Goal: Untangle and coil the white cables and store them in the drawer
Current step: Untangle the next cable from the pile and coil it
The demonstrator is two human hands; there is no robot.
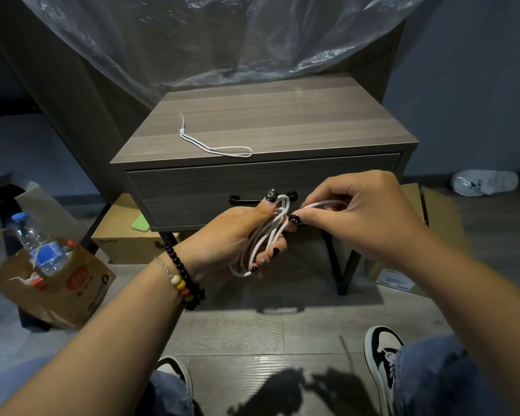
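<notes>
We are wearing black nail polish, a black beaded bracelet (183, 277) and a thin chain with coloured beads (177, 282) at our left wrist, blue jeans (451, 382), and black-and-white sneakers (383, 358).

**Both hands raised and closed, fingertips nearly met**

The left forearm is extended from seven o'clock toward the centre, with beaded bracelets (182, 280) worn at the wrist. The left hand (237, 238) is turned palm-up, its fingers curled round a bundle of white cable (267, 235), the thumb laid up at twelve o'clock over the loops. The right forearm is brought in from four o'clock. The right hand (364, 211) is held back-up, just at three o'clock of the left, with a strand pinched between thumb and forefinger. Dark polish is seen on the nails. Bent knees in blue jeans are seen at six o'clock.
</notes>
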